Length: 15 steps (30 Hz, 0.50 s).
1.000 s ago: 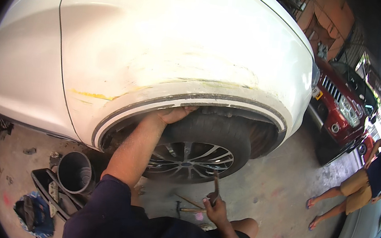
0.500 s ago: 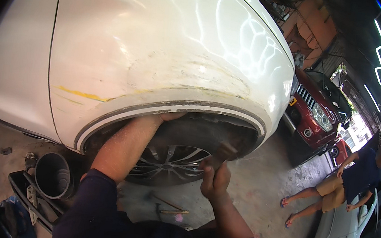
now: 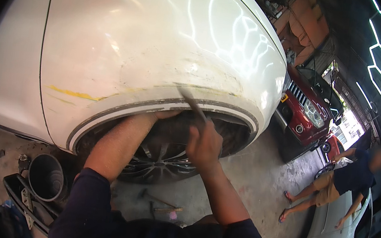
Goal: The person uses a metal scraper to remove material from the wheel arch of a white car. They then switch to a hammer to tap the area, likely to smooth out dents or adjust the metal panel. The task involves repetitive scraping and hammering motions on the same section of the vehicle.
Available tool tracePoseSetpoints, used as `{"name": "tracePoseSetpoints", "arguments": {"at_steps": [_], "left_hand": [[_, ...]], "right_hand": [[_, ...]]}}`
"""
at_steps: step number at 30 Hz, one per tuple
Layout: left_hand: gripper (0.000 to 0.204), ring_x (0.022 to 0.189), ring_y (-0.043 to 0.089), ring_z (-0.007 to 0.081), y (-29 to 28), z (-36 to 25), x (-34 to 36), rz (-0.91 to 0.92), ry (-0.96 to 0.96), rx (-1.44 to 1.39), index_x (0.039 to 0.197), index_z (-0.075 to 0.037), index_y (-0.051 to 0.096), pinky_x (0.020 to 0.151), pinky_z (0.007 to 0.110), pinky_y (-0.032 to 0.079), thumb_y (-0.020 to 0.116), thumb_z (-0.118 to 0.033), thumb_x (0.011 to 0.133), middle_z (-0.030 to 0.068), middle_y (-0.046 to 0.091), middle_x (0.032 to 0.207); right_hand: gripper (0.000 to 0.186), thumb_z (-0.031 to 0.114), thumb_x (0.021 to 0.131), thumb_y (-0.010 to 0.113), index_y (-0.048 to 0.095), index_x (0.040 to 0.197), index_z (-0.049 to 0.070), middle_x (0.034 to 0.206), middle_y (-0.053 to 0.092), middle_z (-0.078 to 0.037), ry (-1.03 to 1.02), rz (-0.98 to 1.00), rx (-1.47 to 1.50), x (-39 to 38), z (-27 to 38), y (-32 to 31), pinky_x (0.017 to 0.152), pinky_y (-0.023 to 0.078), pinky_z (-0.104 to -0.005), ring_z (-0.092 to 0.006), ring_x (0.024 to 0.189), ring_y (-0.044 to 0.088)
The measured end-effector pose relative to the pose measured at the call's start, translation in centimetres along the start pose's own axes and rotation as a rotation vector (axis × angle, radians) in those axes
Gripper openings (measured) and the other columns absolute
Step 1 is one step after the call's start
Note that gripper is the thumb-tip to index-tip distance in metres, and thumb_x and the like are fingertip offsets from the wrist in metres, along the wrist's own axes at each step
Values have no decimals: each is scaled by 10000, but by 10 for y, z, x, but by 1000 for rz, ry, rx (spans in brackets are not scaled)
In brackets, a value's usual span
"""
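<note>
A white car's fender (image 3: 151,54) fills the upper view, scuffed and streaked with yellow above the wheel arch (image 3: 122,109). My left hand (image 3: 165,115) reaches up inside the arch, above the dark tyre and alloy wheel (image 3: 163,158), fingers pressed behind the fender's lip. My right hand (image 3: 204,143) is raised in front of the arch and is closed on a thin tool (image 3: 191,101) whose blurred shaft points up-left toward the scuffed edge.
A dark bucket (image 3: 45,176) and black car parts (image 3: 24,199) lie at lower left. Small hand tools (image 3: 162,206) rest on the concrete under the wheel. A red car (image 3: 306,117) stands at right, and a person (image 3: 342,181) leans on another white car (image 3: 340,237).
My right hand rose from the floor with the tool up to the wheel arch. My head moved closer to the fender. The left hand stayed inside the arch.
</note>
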<state>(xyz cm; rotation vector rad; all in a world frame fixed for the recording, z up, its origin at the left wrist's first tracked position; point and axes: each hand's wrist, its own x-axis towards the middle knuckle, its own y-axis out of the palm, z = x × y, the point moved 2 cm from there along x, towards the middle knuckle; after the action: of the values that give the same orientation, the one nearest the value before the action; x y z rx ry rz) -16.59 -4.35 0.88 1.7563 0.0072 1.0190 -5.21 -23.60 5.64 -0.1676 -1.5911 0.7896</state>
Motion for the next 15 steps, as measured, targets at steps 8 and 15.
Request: {"name": "tracePoseSetpoints", "arguments": {"at_steps": [8,15], "left_hand": [[553,1330,576,293,17,0,-10,-91,120,978,1501,-86,479,1136,481,502,383,-469,1114,149,575,1465],[574,1373,563,292,20,3,-15,48,106,155,1514,-91,475,1137,477,506,378,-492,1115,150,533,1527]], "right_hand": [[174,168,991,684,597,976,18,764,634,-186,-5,-111,78,4,4,9,579,491,-503,-427,672,651],[200,170,992,678,604,1026,-12,737,617,-172,-179,-214,0,3,15,5,579,492,-497,-415,648,645]]}}
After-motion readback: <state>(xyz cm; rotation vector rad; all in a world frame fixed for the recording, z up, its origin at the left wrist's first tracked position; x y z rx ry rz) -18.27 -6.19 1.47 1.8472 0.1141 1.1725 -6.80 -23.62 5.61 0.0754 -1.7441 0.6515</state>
